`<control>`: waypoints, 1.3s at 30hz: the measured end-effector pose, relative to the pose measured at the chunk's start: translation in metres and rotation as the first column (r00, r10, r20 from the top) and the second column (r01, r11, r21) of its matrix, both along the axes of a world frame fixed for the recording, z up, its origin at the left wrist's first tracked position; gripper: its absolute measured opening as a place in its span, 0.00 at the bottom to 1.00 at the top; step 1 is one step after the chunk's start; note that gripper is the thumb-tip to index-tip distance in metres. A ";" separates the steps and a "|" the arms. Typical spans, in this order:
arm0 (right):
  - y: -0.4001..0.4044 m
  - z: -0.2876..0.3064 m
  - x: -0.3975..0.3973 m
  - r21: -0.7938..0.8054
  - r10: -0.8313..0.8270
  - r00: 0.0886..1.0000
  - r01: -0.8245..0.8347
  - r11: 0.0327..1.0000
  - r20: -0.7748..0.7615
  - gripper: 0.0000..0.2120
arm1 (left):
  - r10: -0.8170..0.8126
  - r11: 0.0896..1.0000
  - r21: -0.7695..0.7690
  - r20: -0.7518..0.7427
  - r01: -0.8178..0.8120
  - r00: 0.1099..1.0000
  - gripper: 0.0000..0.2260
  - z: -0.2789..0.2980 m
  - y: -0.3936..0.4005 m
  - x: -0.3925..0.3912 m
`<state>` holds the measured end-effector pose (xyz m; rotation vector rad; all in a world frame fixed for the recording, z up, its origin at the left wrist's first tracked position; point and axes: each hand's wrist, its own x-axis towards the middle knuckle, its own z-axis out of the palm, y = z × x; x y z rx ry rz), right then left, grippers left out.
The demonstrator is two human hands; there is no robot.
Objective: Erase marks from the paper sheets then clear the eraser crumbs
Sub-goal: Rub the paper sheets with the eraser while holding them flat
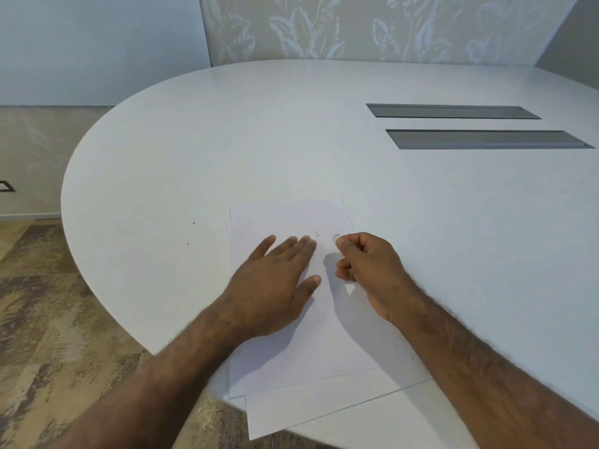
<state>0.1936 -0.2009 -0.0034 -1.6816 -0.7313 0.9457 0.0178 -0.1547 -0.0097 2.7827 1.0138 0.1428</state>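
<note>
A loose stack of sheets [285,361] lies at the near edge of the white table [291,140], its near corners overhanging the rim. The left hand [275,283] lies flat and spread on the top sheet, while the right hand [366,267] pinches a small pale eraser [336,236] just right of a faint mark [316,234]. Two dark specks [193,222] sit on the table left of the sheets.

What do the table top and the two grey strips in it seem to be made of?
The table top looks like a white laminate or lacquered board, smooth and semi-glossy: it gives a soft sheen and shows no grain. The two grey strips look like brushed metal, perhaps aluminium, matte with a thin bright edge; painted plastic is also possible.
</note>
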 end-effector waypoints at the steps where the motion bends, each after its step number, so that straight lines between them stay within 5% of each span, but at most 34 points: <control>1: 0.002 -0.002 0.000 0.019 -0.055 0.996 0.056 0.998 -0.069 0.10 | -0.043 0.999 0.014 -0.046 0.043 0.998 0.28 -0.001 0.003 0.008; 5: 0.003 -0.006 0.001 0.048 -0.118 0.982 0.126 0.991 -0.149 0.10 | -0.142 0.990 -0.022 -0.137 0.140 0.980 0.32 -0.011 0.010 0.039; 9: 0.001 -0.008 -0.002 0.051 -0.140 0.986 0.145 0.988 -0.089 0.09 | -0.072 0.997 -0.034 -0.138 0.067 0.988 0.39 -0.016 0.027 0.045; 12: 0.000 -0.008 -0.003 0.045 -0.129 0.989 0.132 0.990 -0.071 0.10 | 0.153 0.986 -0.037 -0.170 -0.162 0.973 0.43 -0.016 0.040 0.029; 14: -0.001 -0.007 -0.003 0.054 -0.125 0.987 0.131 0.990 -0.101 0.11 | 0.416 0.905 0.013 -0.243 -0.426 0.876 0.44 -0.015 0.043 0.017; 16: 0.000 -0.007 -0.002 0.054 -0.138 0.986 0.144 0.988 -0.098 0.10 | 0.529 0.847 0.083 -0.218 -0.524 0.820 0.43 -0.013 0.039 0.016; 19: 0.001 -0.009 0.000 0.054 -0.143 0.986 0.148 0.988 -0.080 0.09 | 0.165 0.985 0.051 -0.030 -0.164 0.986 0.34 -0.016 0.021 0.036; 22: 0.000 -0.011 0.000 0.053 -0.148 0.987 0.152 0.987 -0.063 0.09 | -0.073 0.997 0.003 -0.065 0.073 0.995 0.31 -0.024 0.015 0.048; 26: 0.000 -0.010 -0.001 0.062 -0.145 0.987 0.149 0.987 -0.066 0.10 | 0.180 0.983 -0.001 -0.094 -0.181 0.979 0.35 -0.025 0.049 0.017; 31: 0.000 -0.012 -0.001 0.064 -0.158 0.987 0.160 0.985 -0.033 0.10 | 0.605 0.790 0.048 -0.222 -0.611 0.765 0.42 -0.016 0.073 -0.031; 33: 0.001 -0.012 0.000 0.063 -0.161 0.986 0.163 0.985 -0.032 0.10 | 0.474 0.880 0.093 -0.113 -0.465 0.873 0.39 -0.015 0.065 -0.018; 36: 0.001 -0.014 0.000 0.059 -0.153 0.988 0.154 0.986 -0.020 0.10 | 0.067 0.997 0.051 -0.056 -0.064 0.996 0.36 -0.019 0.041 0.014; 39: 0.001 -0.014 0.000 0.063 -0.154 0.988 0.154 0.986 -0.008 0.10 | 0.048 0.999 -0.007 -0.101 -0.049 0.994 0.36 -0.027 0.042 0.018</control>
